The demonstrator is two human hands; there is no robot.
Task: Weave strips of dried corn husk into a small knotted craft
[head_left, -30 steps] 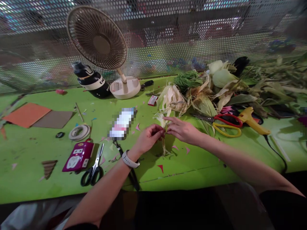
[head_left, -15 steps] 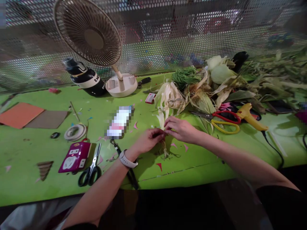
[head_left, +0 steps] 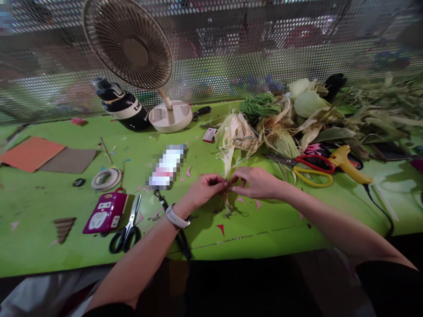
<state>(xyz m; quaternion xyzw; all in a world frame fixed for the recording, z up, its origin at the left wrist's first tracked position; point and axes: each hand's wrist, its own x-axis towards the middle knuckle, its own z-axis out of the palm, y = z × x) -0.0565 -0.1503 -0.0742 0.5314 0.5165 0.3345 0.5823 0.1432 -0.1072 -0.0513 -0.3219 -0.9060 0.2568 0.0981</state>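
A bundle of pale dried corn husk lies on the green table, its wide ruffled end away from me and its frayed tail toward me. My left hand pinches the narrow neck of the bundle between thumb and fingers. Close against it, my right hand has its thumb and fingertips at the same neck, fingers curled; whether it grips husk or something thin there is too small to make out. Beyond the bundle lie a coil of green cord and more corn husks.
Right of my hands lie red-and-yellow-handled scissors and a yellow glue gun. On the left are black scissors, a purple power strip, a tape roll and a phone. A fan and a bottle stand behind.
My right hand has shifted slightly down, its fingers now curled more beside the husk neck. My left hand stays pinched there. The whole view has shifted a little.
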